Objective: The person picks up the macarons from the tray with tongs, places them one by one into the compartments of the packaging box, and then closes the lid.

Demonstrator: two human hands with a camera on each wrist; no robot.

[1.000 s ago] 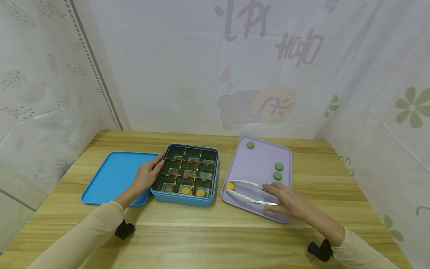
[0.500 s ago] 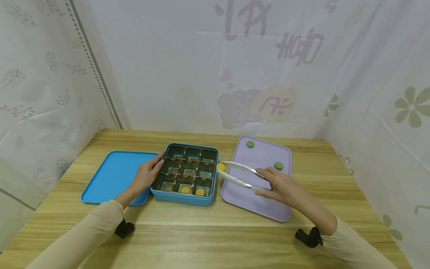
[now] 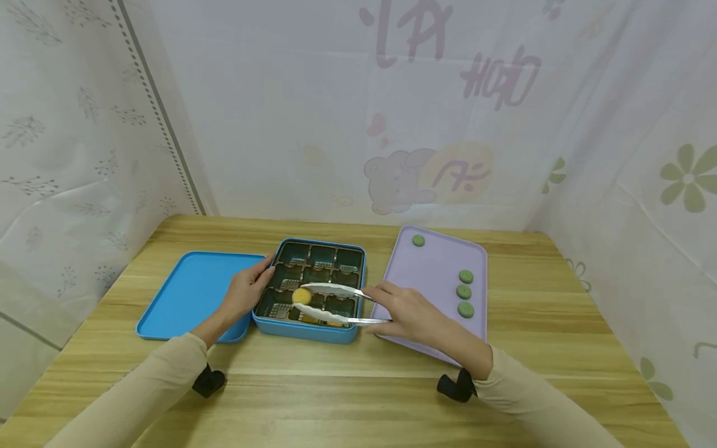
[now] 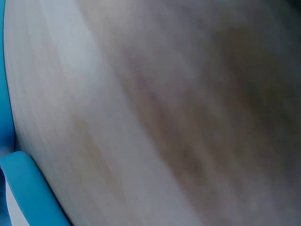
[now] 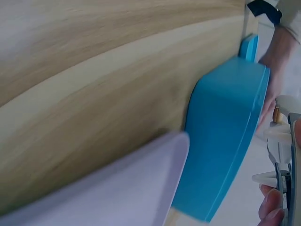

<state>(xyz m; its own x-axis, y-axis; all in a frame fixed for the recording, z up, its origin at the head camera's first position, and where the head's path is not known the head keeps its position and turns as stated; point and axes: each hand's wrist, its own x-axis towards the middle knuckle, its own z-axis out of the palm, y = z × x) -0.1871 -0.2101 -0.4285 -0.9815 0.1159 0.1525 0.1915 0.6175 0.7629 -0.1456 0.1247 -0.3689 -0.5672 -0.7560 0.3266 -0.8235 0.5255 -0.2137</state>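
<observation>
A blue box (image 3: pixel 305 333) with dark compartments stands mid-table. My left hand (image 3: pixel 246 292) holds its left rim. My right hand (image 3: pixel 392 308) grips white tongs (image 3: pixel 336 289) that pinch a yellow cookie (image 3: pixel 302 295) just above the box's front-middle compartments. Another yellow cookie (image 3: pixel 335 322) peeks out in the front row, partly hidden by the tongs. Several green cookies (image 3: pixel 465 276) lie on the purple tray (image 3: pixel 426 274) to the right. In the right wrist view the box's side (image 5: pixel 225 141), the tray corner (image 5: pixel 131 188) and the tongs (image 5: pixel 277 155) show.
The box's blue lid (image 3: pixel 190 292) lies flat to the left, partly under my left wrist. Patterned curtains close in the wooden table (image 3: pixel 358 398) at the back and both sides. The left wrist view shows blurred wood and a blue edge (image 4: pixel 23 188).
My right hand lifted the yellow cookie off the purple tray with the tongs and carried it left, over the box. The left hand stayed on the box's rim.
</observation>
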